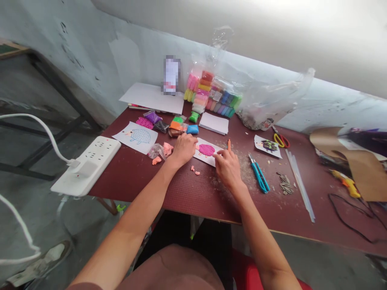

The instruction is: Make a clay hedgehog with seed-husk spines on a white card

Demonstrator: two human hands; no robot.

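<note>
"So, where's the work sitting?"

"On a paper card point(212, 160) on the maroon counter point(193, 197), with a pink clay oval point(206, 150) pressed onto it and a peach clay bit point(197, 148) at the oval's left end."

"And the left hand point(183, 150)?"

"Just left of that card, fingers curled and mostly closed, resting by the card's edge. Nothing shows in it, though I can't tell if it has hold of anything."

"The right hand point(227, 168)?"

"Just right of the pink oval, partly open, its index finger reaching toward the card. An orange stick point(229, 145) rises behind the fingers; I can't tell whether they grip it."

"What's around the card?"

"Left of it, peach clay scraps point(194, 170) lie on the counter, near a small plastic bag point(155, 151) and a hedgehog drawing point(137, 137). Behind it sit a blue clay packet point(192, 129) and a big bag of clay packs point(208, 90). Right of it lie a blue craft knife point(259, 173) and, farther off, red-and-yellow scissors point(281, 140)."
</note>
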